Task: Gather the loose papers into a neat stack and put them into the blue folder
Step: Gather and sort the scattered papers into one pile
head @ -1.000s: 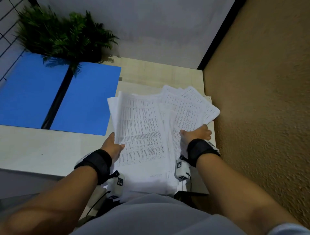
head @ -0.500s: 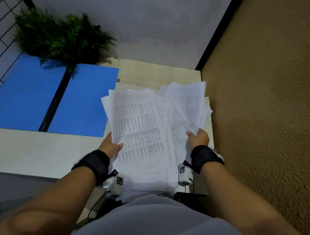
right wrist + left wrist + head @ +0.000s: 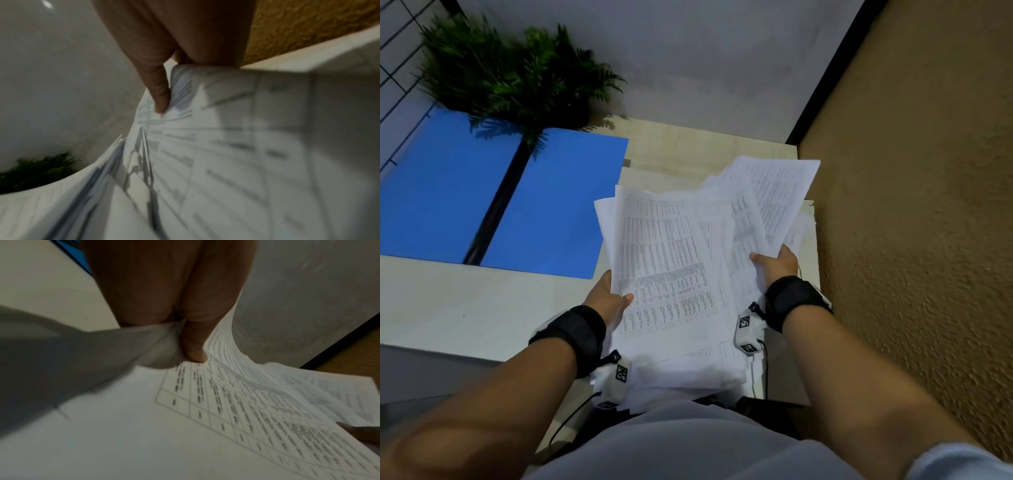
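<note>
Seen from the head camera, a person held a loose sheaf of papers in the lower middle of the frame, above the near edge of a pale counter. The left hand gripped the sheaf's left edge, thumb on top of a printed table. The right hand pinched the right edge, where several sheets fanned out toward the upper right. In the left wrist view the thumb pressed down on the top sheet; in the right wrist view a finger curled round the bunched edge.

The blue folder lay open and flat on the counter at middle left, just beside the papers, with a green plant behind it.

The gathering step looked underway, as the edges were uneven. The next move probably called for squaring the sheets, then carrying them left onto the folder.

The sheets carried rows of small tabular print, too fine and blurred to read. No brand showed.
</note>
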